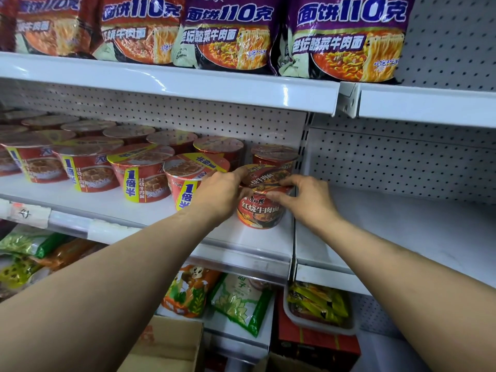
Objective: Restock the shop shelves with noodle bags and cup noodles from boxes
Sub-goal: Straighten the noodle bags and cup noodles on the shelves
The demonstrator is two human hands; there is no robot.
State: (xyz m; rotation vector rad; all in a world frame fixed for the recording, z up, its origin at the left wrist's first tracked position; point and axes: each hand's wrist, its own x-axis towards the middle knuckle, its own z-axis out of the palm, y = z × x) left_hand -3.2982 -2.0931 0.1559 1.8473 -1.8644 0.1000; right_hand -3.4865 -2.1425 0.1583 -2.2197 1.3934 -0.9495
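A red cup noodle bowl (259,210) stands at the right end of the middle shelf (150,208), near its front edge. My left hand (218,193) grips the bowl's left side and lid rim. My right hand (303,197) holds its right side, thumb along the rim. Another bowl (273,154) stands right behind it. A row of larger red and yellow cup noodles (139,173) fills the shelf to the left. Purple and red noodle bags (346,41) line the top shelf.
The neighbouring shelf bay (402,218) to the right is bare white. Snack bags (241,299) lie on the lower shelf. An open cardboard box (171,345) sits below, with a red box (316,342) beside it. Pegboard backs the shelves.
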